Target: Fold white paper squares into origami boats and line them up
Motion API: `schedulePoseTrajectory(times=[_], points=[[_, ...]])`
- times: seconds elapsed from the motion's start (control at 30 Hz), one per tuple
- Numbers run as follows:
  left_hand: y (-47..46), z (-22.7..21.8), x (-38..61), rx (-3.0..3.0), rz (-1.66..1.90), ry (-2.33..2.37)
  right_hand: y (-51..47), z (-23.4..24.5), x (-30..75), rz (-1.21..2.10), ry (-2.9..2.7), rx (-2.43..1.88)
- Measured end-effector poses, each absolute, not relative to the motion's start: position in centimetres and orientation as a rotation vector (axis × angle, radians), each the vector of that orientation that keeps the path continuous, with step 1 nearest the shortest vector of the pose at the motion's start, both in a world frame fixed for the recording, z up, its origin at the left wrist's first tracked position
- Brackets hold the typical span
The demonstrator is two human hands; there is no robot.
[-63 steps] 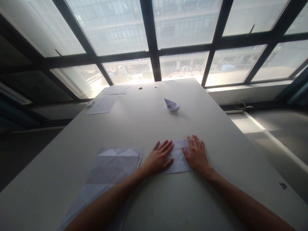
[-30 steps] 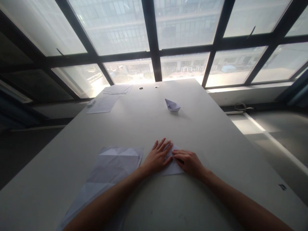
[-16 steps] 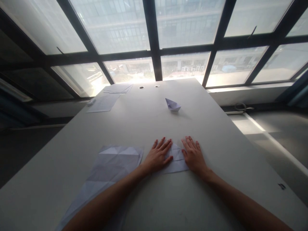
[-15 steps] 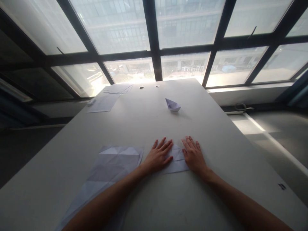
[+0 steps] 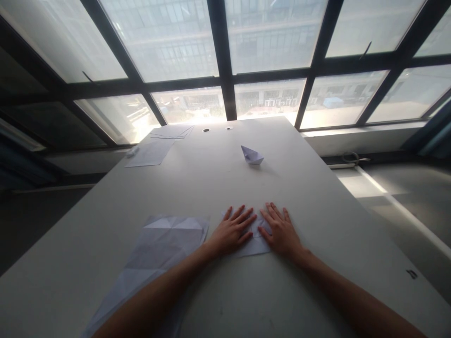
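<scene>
A small folded sheet of white paper (image 5: 254, 246) lies flat on the table, mostly covered by my two hands. My left hand (image 5: 232, 230) rests palm down on its left part, fingers spread. On the right part lies my right hand (image 5: 280, 230), also flat, its fingers apart and pointing away from me. Between the hands a strip of the paper with fold lines shows; the rest is hidden under them. Left of my left hand, partly beneath my forearm, are creased paper sheets (image 5: 169, 244).
A folded paper boat (image 5: 252, 156) stands farther back on the white table (image 5: 204, 183). Flat sheets of paper (image 5: 151, 152) lie at the far left, a small whitish item (image 5: 133, 152) beside them. Large windows rise behind the table's far edge.
My right hand has slid left over the folded paper, closer to my left hand, and covers more of it. My left hand has shifted only slightly. The view has tilted a little.
</scene>
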State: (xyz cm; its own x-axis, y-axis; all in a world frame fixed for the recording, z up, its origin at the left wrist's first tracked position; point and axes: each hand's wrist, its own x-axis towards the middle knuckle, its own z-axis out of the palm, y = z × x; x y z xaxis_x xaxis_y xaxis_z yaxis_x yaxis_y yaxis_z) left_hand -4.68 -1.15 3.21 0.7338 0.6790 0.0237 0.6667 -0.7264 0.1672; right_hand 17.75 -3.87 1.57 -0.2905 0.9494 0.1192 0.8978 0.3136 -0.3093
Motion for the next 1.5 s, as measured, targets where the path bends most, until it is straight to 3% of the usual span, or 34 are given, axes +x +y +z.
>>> schedulePoseTrajectory(times=[1.5], points=[[-1.1, 2.6, -4.7, 2.783, 0.16, 1.227, -3.8, 1.5, 17.7, 0.266, -2.32, -1.665]])
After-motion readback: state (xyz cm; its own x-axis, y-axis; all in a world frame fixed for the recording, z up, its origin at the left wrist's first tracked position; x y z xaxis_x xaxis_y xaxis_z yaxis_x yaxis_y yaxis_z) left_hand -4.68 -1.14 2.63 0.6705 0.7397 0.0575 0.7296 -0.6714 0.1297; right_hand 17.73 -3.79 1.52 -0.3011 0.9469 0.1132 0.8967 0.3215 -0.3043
